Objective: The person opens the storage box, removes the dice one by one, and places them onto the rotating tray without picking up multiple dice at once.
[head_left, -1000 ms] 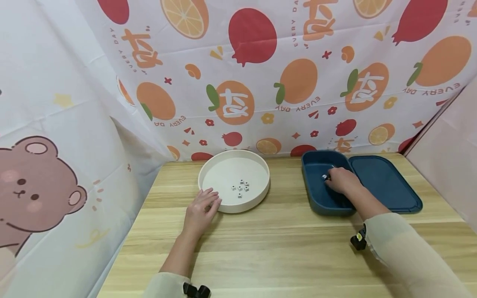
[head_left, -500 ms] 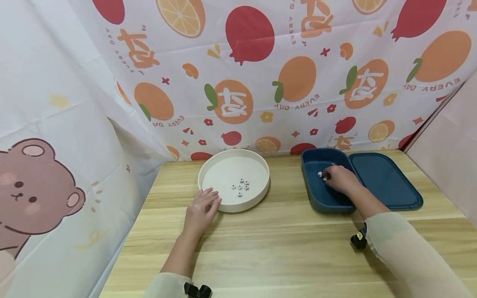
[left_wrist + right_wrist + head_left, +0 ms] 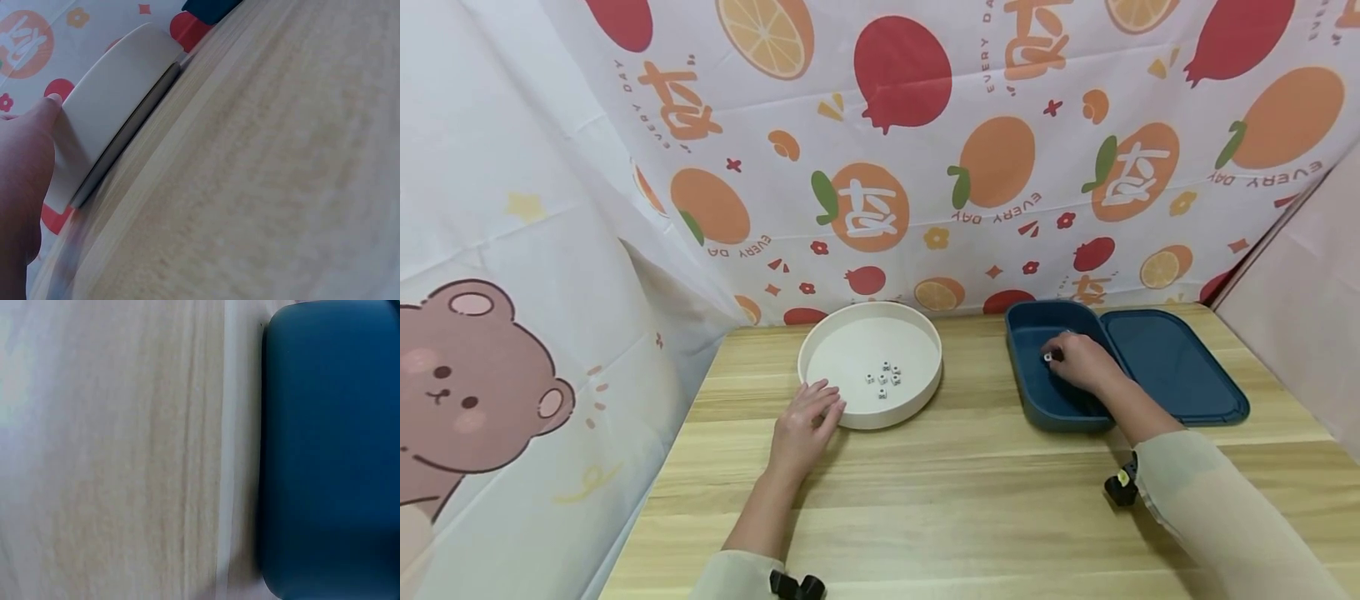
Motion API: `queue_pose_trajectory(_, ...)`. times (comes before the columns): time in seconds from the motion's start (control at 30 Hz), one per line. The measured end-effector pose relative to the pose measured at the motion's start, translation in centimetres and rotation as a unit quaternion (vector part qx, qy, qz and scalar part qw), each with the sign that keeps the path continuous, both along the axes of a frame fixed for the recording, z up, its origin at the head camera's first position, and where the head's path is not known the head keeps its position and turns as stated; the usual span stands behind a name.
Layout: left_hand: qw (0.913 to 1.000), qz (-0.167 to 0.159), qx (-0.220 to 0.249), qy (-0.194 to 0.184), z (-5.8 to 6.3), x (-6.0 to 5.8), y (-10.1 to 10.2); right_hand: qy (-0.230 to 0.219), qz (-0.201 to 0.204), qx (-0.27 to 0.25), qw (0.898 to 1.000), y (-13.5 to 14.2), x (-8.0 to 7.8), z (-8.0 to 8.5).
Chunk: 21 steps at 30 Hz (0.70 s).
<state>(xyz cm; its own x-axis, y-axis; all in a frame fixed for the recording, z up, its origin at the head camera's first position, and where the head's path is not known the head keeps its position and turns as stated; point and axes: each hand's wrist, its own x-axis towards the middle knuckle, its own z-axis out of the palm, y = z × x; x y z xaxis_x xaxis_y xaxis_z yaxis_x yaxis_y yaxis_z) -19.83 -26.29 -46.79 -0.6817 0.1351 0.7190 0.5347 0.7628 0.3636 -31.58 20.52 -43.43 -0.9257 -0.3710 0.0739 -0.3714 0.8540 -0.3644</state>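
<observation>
A round cream tray [image 3: 829, 358] stands on the wooden table, with several small white dice [image 3: 883, 379] grouped on its floor. My left hand [image 3: 801, 427] rests against the tray's near left rim, fingers fairly straight; in the left wrist view its thumb [image 3: 47, 112] touches the outer wall. Inside the dark blue box [image 3: 1028, 400], my right hand [image 3: 1086, 364] has its fingers curled downward and pinches a white die [image 3: 1048, 357] at the fingertips. The hand hides part of the box floor. Only the box's outer side shows in the right wrist view.
A flat blue lid [image 3: 1180, 367] lies right of the box. Behind the table hangs a fruit-print cloth [image 3: 936, 167], and a bear-print cloth [image 3: 482, 375] hangs at the left. Bare tabletop [image 3: 970, 500] lies between the arms.
Half a second ago two dice showed by my right fingertips; now one shows there. The right fingers have shifted slightly left in the box. The left hand and tray stay put.
</observation>
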Motion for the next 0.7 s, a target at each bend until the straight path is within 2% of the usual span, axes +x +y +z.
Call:
queue_pose_trajectory(0.23,1.0000,-0.001,0.004,0.006,0.04,0.02,0.01,-0.002,-0.006,-0.015,1.000,0.00,0.06,0.12)
queue_pose_trajectory(0.7,1.0000,0.000,-0.002,0.001,0.13,0.06,0.03,-0.010,-0.027,-0.011,1.000,-0.08,0.05,-0.06)
